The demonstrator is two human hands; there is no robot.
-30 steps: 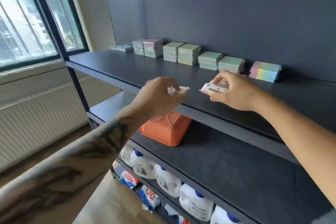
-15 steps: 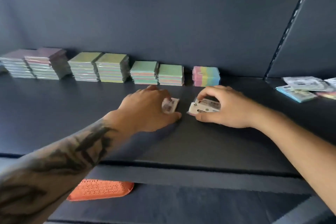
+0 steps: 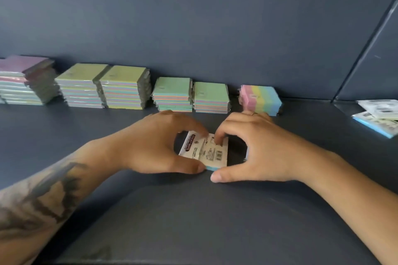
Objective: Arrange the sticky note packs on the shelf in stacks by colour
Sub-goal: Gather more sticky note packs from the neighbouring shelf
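1. Sticky note pack [image 3: 205, 153], label side up with a light blue edge showing at the bottom, lies flat on the dark shelf [image 3: 193, 221] near its middle, between both hands and in front of the rear row of stacks.
2. Far left at the back wall stand the pink-topped stacks [image 3: 23, 80], partly cut off by the frame edge.
3. Just beside them are two yellow-green stacks [image 3: 103, 86], touching each other.
4. The left hand [image 3: 150, 146] pinches the pack, its thumb at the near edge and its fingers curled over the far left corner.
5. Behind the hands sit two lower green stacks [image 3: 191, 94], side by side.
6. The right hand [image 3: 258, 148] arches over the pack's right side, fingertips pressing on the label, thumb at the near corner.
7. Behind it is a striped pastel stack [image 3: 260, 99], standing apart from the green ones.
8. Far right, loose packs [image 3: 379, 114] lie overlapping.
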